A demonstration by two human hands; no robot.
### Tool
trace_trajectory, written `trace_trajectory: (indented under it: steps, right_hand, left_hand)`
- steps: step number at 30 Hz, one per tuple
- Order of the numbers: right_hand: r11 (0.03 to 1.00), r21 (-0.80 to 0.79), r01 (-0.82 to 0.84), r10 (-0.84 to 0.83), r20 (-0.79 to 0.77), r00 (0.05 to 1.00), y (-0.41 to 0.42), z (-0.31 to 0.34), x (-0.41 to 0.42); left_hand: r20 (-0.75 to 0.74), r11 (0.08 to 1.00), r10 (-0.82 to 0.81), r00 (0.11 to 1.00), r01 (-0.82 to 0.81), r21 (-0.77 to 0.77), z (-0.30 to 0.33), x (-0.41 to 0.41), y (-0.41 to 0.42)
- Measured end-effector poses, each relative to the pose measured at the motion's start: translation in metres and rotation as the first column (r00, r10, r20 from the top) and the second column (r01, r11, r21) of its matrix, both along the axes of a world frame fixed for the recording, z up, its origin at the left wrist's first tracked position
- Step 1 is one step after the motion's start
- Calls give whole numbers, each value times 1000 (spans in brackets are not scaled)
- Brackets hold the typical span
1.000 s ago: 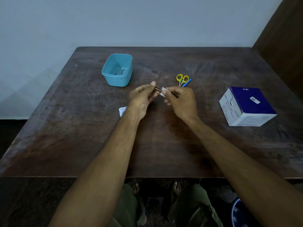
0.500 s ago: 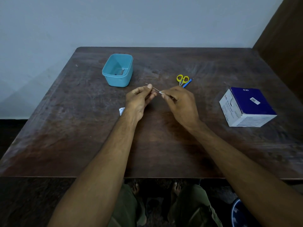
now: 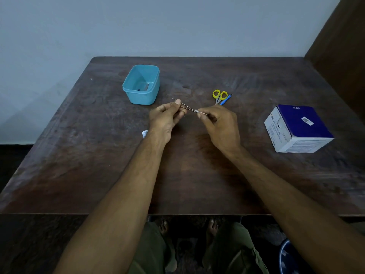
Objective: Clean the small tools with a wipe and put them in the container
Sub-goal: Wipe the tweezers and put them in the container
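My left hand point(image 3: 166, 117) pinches a thin metal tool, likely tweezers point(image 3: 186, 107), near its left end, above the middle of the dark wooden table point(image 3: 79, 155). A small white wipe point(image 3: 198, 111) is pinched by my right hand point(image 3: 219, 123) around the tool's right end. The light blue container point(image 3: 142, 85) stands behind and to the left of my hands, with a small metal tool lying inside it. Yellow-handled scissors point(image 3: 219, 95) and a blue-handled tool point(image 3: 226, 99) lie side by side just behind my right hand.
A blue and white box of swabs point(image 3: 298, 128) sits on the table at the right. A torn white wrapper point(image 3: 144, 133) peeks out beside my left wrist. A wall stands behind the table, and my feet show below its front edge.
My right hand has slid the wipe along the tool toward its right end, and more bare metal shows between my hands. My left hand has shifted slightly left.
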State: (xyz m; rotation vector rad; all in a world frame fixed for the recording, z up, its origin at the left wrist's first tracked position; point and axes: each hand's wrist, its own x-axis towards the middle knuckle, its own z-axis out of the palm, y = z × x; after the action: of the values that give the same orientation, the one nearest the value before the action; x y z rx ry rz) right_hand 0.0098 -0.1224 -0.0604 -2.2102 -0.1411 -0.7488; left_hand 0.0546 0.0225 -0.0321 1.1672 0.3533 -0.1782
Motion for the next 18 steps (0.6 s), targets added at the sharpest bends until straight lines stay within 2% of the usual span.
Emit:
trace_trajectory:
  steps: [3, 6, 10, 13, 18]
  right_hand:
    - [995, 95, 22, -19, -33, 999, 3, 3, 2]
    - [949, 308, 62, -22, -130, 991, 7, 6, 6]
    - [834, 545, 84, 23, -187, 982, 16, 5, 8]
    - [792, 604, 90, 40, -198, 979, 23, 6, 5]
    - [795, 602, 74, 72, -215, 974, 30, 8, 5]
  left_hand:
    - [-3, 999, -18, 1000, 18, -45, -1, -3, -3]
    - [27, 994, -45, 999, 47, -96, 0, -4, -5]
    - [110, 989, -146, 983, 147, -2, -1, -9, -13]
    - [136, 978, -193, 972, 179, 105, -7, -12, -15]
    - [110, 978, -165, 980, 148, 145, -7, -10, -7]
